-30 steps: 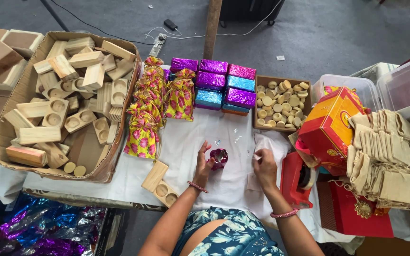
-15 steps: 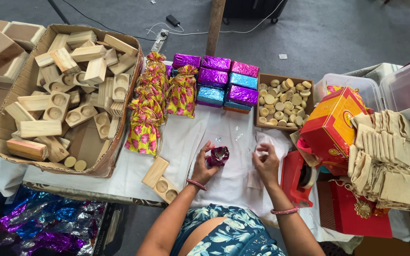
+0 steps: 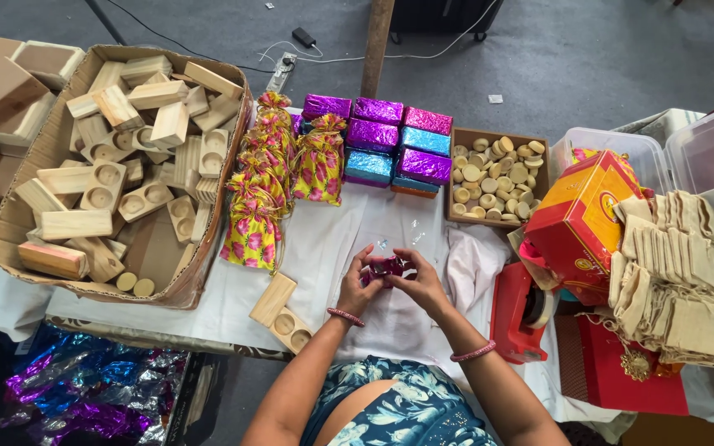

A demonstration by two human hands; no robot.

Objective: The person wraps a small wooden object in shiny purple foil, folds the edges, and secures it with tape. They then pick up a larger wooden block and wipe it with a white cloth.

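Both hands, left hand (image 3: pixel 359 287) and right hand (image 3: pixel 416 281), are closing together on a small purple foil bundle (image 3: pixel 385 267) over the white cloth (image 3: pixel 324 239) at the near middle. Pressing the foil edges flat would likely keep it neat. Far behind are sitting seven foil-wrapped boxes (image 3: pixel 390 139); two wooden blocks (image 3: pixel 283 312) are lying near left
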